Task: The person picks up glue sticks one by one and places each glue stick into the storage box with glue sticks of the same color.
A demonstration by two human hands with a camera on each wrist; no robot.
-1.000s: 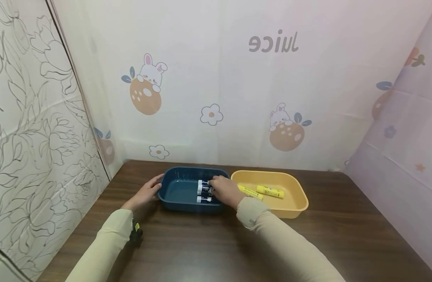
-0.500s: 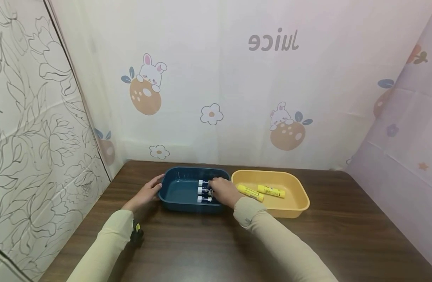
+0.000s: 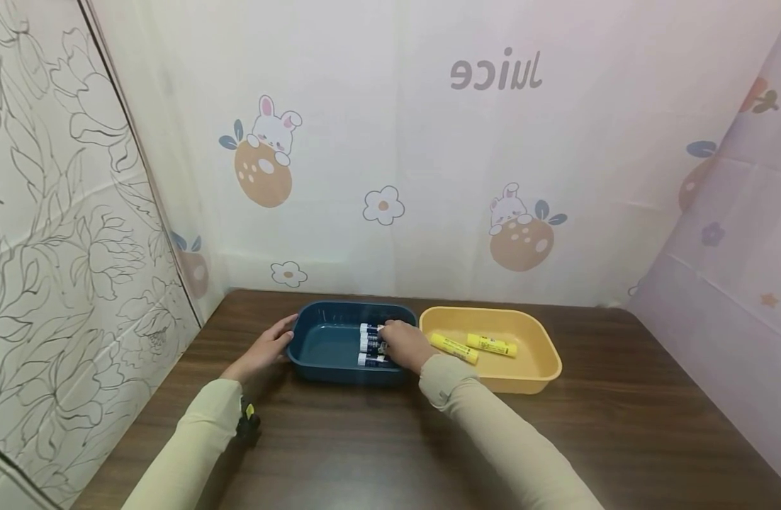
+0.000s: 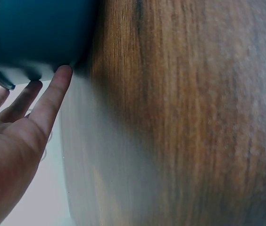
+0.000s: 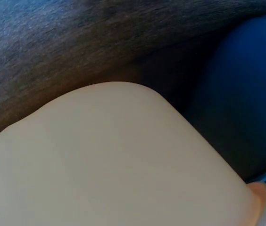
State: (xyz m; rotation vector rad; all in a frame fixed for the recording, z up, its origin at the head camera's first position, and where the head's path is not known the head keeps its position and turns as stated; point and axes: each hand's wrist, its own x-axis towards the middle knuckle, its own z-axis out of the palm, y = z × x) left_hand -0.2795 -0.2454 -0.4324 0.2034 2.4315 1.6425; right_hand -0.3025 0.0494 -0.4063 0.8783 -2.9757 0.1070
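A dark blue bin [image 3: 323, 372] stands on the table; several dark blue glue sticks [image 3: 371, 360] with white caps lie side by side in its right half. Over their right ends my right hand [image 3: 406, 345] reaches down with bent fingers and grips among them; its fingertips are mostly hidden. My left hand [image 3: 267, 349] touches the bin's left end. In the left wrist view, extended fingers [image 4: 53, 101] press on the bin's outer wall [image 4: 38, 37]. The right wrist view has a sleeve [image 5: 114, 155] covering much of the frame, beside the blue bin's wall [image 5: 246, 94].
A yellow bin [image 3: 524, 372] stands just right of the blue one, holding a yellow glue stick [image 3: 492, 345] and a second yellow stick [image 3: 454, 348] lying at an angle. A dark wood table [image 3: 365, 439] runs back to a printed curtain [image 3: 429, 234].
My right hand stays over the blue bin, and the glue sticks under it shift slightly. My left hand keeps its place at the bin's left end.
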